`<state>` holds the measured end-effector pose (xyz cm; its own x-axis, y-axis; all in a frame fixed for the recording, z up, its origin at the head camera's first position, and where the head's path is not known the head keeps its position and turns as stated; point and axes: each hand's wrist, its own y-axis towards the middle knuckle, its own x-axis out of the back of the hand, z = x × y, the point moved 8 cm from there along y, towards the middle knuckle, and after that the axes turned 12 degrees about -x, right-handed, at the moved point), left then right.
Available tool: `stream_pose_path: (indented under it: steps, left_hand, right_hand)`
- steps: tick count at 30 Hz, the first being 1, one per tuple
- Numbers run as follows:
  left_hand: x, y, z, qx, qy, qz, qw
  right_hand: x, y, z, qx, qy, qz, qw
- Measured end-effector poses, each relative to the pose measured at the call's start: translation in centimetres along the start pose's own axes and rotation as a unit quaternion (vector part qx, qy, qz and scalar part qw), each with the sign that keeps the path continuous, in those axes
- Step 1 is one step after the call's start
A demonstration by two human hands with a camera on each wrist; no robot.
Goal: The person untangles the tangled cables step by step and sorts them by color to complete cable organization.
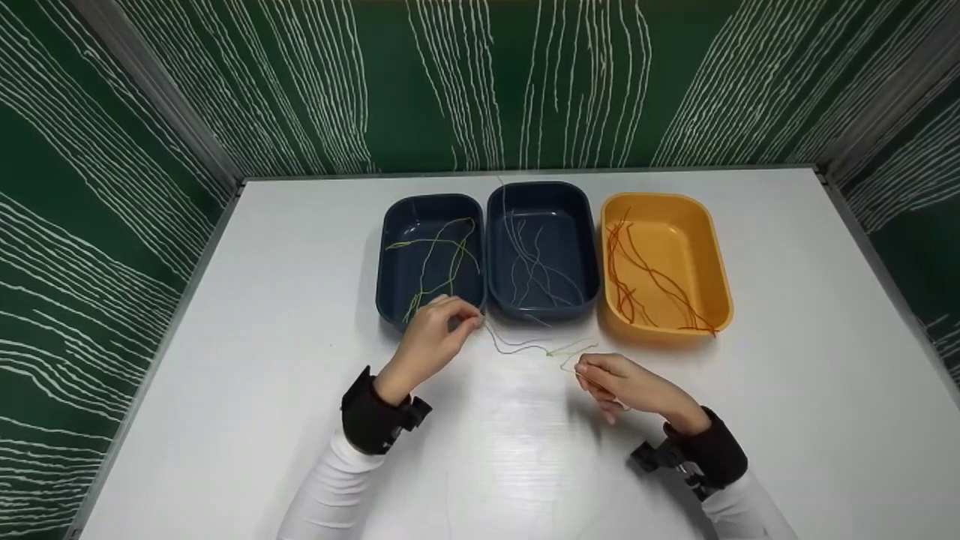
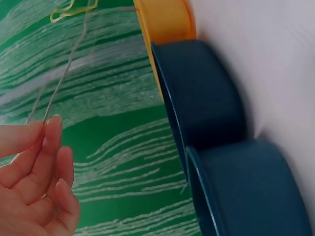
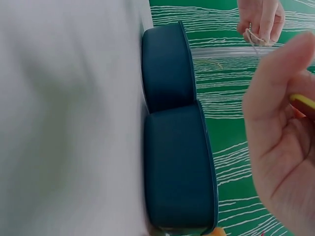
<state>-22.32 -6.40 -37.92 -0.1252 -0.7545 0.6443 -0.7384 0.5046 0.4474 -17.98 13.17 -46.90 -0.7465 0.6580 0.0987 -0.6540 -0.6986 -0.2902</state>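
My left hand (image 1: 435, 334) pinches a thin grey string (image 1: 504, 352) between thumb and index finger, just in front of the left bin. That string runs right to a yellow-green string (image 1: 574, 349), and the two meet between my hands. The end of the yellow-green string is pinched in my right hand (image 1: 626, 386), in front of the middle and yellow bins. In the left wrist view the grey string (image 2: 66, 69) stretches up from my fingertips to a yellow-green loop (image 2: 74, 12). A bit of yellow (image 3: 302, 103) shows at my right fingers in the right wrist view.
A dark blue bin (image 1: 401, 277) with yellow-green strings stands left, another dark blue bin (image 1: 551, 206) with grey strings in the middle. The yellow bin (image 1: 690, 247) at right holds red-orange strings. Some ends overhang the rims. Green walls (image 1: 390, 90) with white lines surround the white table (image 1: 795, 300).
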Motion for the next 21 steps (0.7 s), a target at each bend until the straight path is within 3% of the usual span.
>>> stream_pose_path:
  steps: [9,21]
  left_hand:
    - [2.7,-0.4,0.8,0.017,0.026,-0.045,0.9985]
    - [3.3,0.5,1.1,0.026,0.029,-0.05,0.998]
  right_hand:
    - [0.8,-0.9,-0.5,-0.002,0.002,-0.013,0.9999]
    - [0.8,-1.0,-0.6,-0.011,0.002,-0.018,0.9998]
